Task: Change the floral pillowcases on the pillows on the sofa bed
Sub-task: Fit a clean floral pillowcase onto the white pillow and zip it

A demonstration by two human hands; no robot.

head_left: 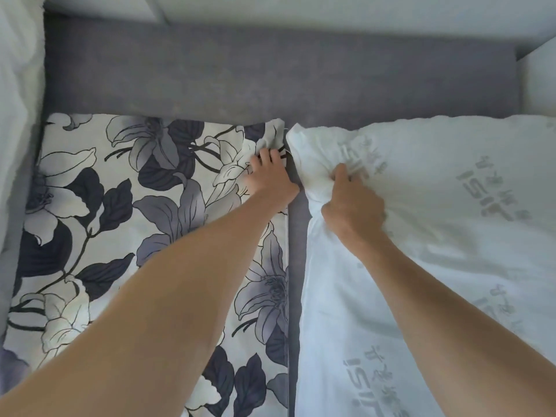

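On one sofa bed point(270, 82), two hands point(272, 173) grip one floral pillowcase point(120, 191), one bare pillow point(436, 221).

Floral pillowcase point(126, 206) flat beside bare white pillow point(436, 221).

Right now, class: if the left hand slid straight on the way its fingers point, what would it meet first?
Probably the floral pillowcase's bunched far corner, which the left hand already touches; beyond that, the grey sofa backrest. Depth is unclear.

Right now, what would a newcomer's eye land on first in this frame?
Two bare forearms reach in: the left hand pinches the far right corner of the grey-and-white floral pillowcase lying on the left, while the right hand bunches the plain white printed pillow on the right. Behind them runs the grey fabric sofa back.
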